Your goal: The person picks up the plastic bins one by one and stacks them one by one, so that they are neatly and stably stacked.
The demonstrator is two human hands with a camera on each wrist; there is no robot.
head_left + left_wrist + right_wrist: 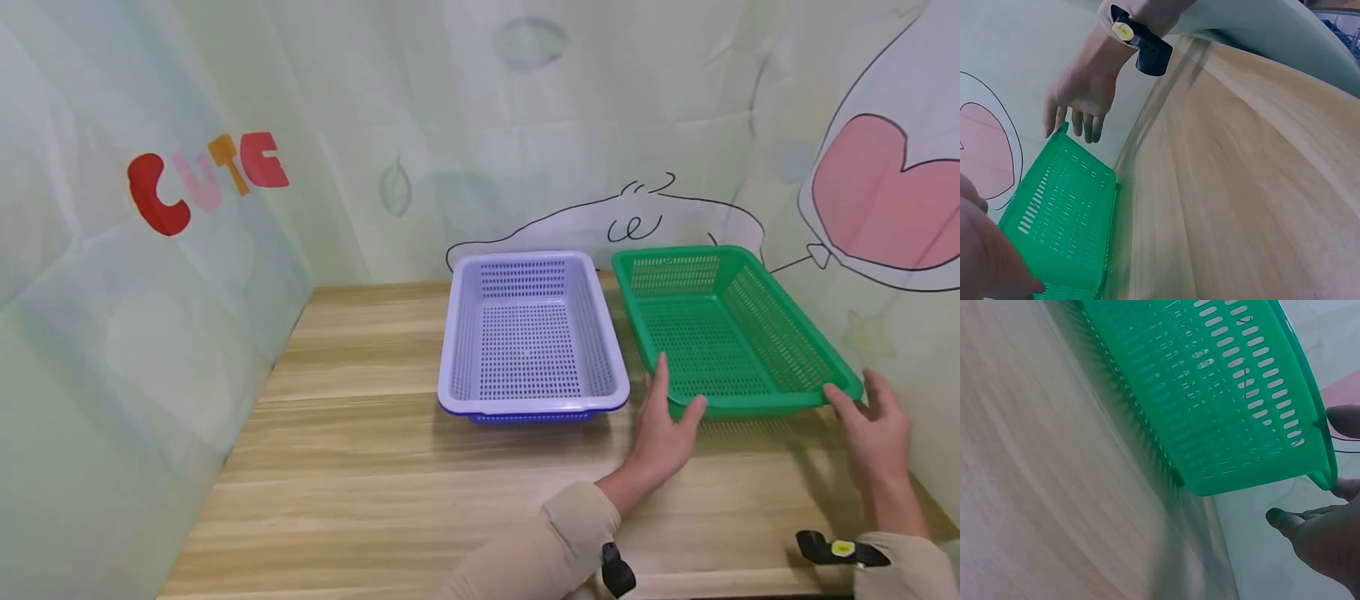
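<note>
A green perforated plastic basket (705, 342) stands at the right of the wooden table, its inside facing up. My left hand (663, 437) is at its near left corner, with the index finger extended along the left side and the thumb at the front rim. At the near right corner is my right hand (879, 433), its thumb touching the rim and its other fingers spread outside the corner. From below, in the left wrist view, the right hand's fingers (1089, 128) hang loosely past the basket's corner. Both palms stand off the basket wall.
Left of the green basket stands a pale lavender basket (447, 350), with a darker blue basket (532, 418) showing beneath it. The wooden table (360, 467) meets fabric walls at the left, back and right. A wristband device (842, 549) sits on the right sleeve.
</note>
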